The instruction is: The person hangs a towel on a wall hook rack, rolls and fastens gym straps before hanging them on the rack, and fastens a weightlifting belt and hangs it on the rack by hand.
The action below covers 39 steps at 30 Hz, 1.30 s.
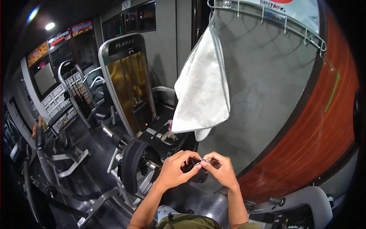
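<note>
My left hand (177, 170) and my right hand (221, 171) meet in front of my body, fingertips almost touching. Both pinch a small, shiny metal piece (201, 160); its kind is too small to make out. Something dark shows behind the fingers, and I cannot tell whether it belongs to the piece. Above and beyond my hands, a white towel (204, 82) hangs by its corner from a metal hook rack (263, 17) on the grey wall. Neither hand touches the towel.
A tall weight-stack machine (124, 45) marked PLAMAX stands left of the towel. A padded machine (131, 168) is close by my left forearm. At the right are a reddish wood panel (297, 152) and a grey machine frame (318, 198). More gym equipment (72, 160) fills the left.
</note>
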Tool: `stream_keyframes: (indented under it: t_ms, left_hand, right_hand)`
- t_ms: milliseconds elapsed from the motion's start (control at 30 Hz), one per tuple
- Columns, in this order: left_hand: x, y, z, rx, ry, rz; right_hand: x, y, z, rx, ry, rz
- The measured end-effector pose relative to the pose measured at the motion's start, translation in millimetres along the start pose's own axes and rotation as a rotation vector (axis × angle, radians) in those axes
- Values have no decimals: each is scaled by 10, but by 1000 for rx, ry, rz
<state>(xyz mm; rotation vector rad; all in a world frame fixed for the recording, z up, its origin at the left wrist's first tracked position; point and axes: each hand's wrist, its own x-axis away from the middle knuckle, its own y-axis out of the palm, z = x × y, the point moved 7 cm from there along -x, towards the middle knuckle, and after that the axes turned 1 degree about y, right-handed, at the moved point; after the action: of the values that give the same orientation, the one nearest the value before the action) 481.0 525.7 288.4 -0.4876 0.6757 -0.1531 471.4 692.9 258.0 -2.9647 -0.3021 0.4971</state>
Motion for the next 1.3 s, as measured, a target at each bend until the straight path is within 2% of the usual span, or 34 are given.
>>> stream_keyframes:
  t_ms: [100,200,333,400,533,600,800,933,1000,1133,1300]
  left_hand:
    - [-327,-11,233,126,26,-82]
    - [-675,-142,591,89,162,-35]
    - [-1103,-329,1081,-25,391,56]
    - [-1284,-435,1284,-75,506,112]
    - [-1644,-604,1563,-263,742,239]
    - [-1837,-717,1641,-412,791,246]
    - [-2487,-1032,1751,-385,861,233]
    - [-2876,-1181,1824,-264,847,228]
    - [-3054,-1223,1804,-280,812,310]
    - [-3279,-1173,1742,-343,759,409]
    - [-3337,-1058,1709,-464,715,385]
  right_hand:
    - [-86,-233,-389,95,-99,19]
    - [-198,-448,-796,158,-162,54]
    - [-378,-661,-1272,150,-250,56]
    - [-471,-738,-1589,235,-431,88]
    - [-675,-878,-2241,455,-584,358]
    - [-866,-933,-2440,544,-650,347]
    - [-1271,-951,-2934,679,-768,390]
    - [-1501,-1013,-3158,745,-873,514]
    - [-1614,-1049,-3227,832,-928,609]
    - [-1761,-1081,-3288,952,-876,725]
    - [-1796,-1084,-3228,1058,-825,739]
